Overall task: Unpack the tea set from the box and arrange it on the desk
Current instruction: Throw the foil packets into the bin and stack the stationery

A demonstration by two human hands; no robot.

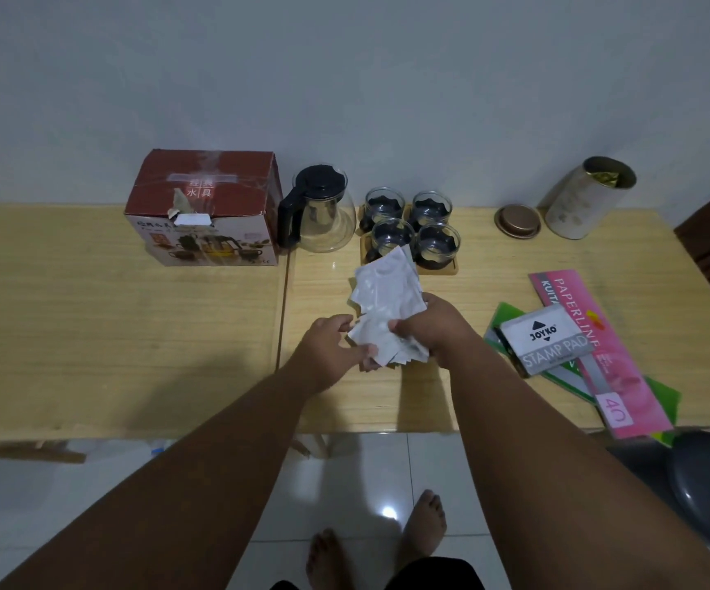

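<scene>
I see both hands over the wooden surface (89, 313), holding a fanned stack of silvery packets (383, 300). The stack's long axis runs away from me, toward the cups. My right hand (434, 330) grips its near end, and my left hand (332, 355) pinches the lowest packets. Behind them, four glass cups (436, 242) stand upright on a small wooden tray (442, 269). Just left is a glass teapot (319, 210), its black handle pointing left at the red box (204, 206). The box looks closed, though blur leaves me unsure. Far right, an open tin (587, 198) holds gold foil, its lid (517, 221) beside it.
</scene>
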